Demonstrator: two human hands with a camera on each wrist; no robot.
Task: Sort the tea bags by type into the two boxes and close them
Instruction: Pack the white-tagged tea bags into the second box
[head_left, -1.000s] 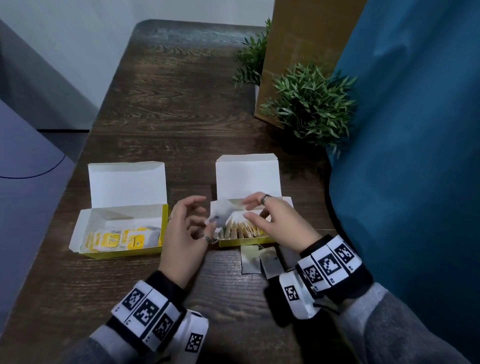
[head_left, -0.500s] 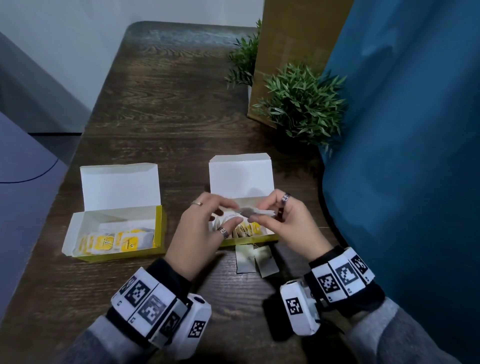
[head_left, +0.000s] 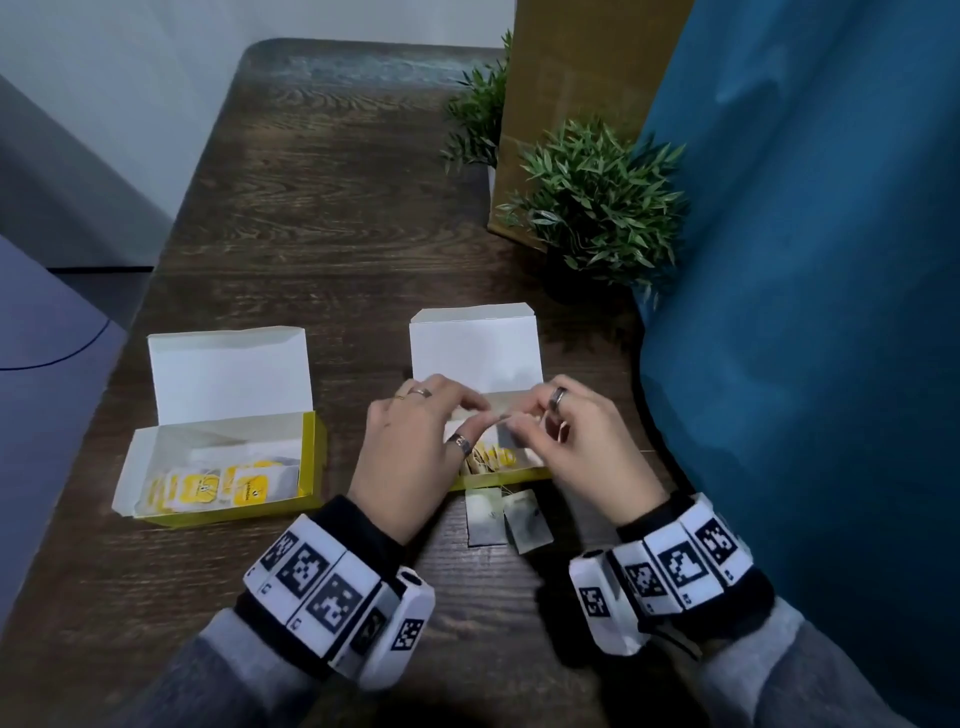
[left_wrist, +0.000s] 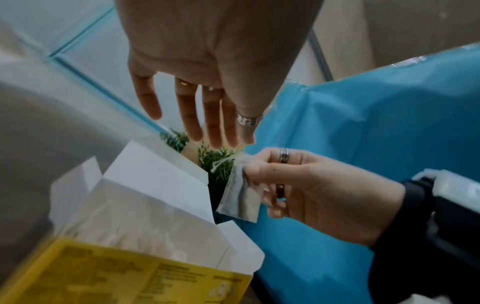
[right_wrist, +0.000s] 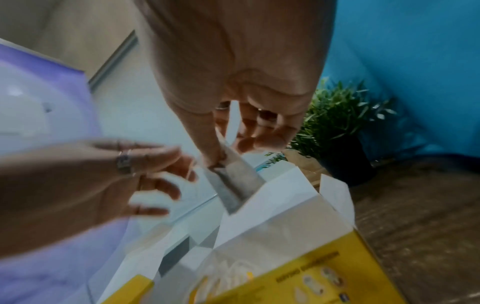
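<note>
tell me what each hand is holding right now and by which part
The right hand pinches a grey tea bag by its upper edge, thumb against fingers, above the open right box. The left hand holds nothing; its fingers are straight.

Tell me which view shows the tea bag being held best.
Left wrist: the tea bag hangs unobstructed, pinched by the right hand. Right wrist shows it edge-on and blurred; in the head view, both hands hide it almost entirely.
</note>
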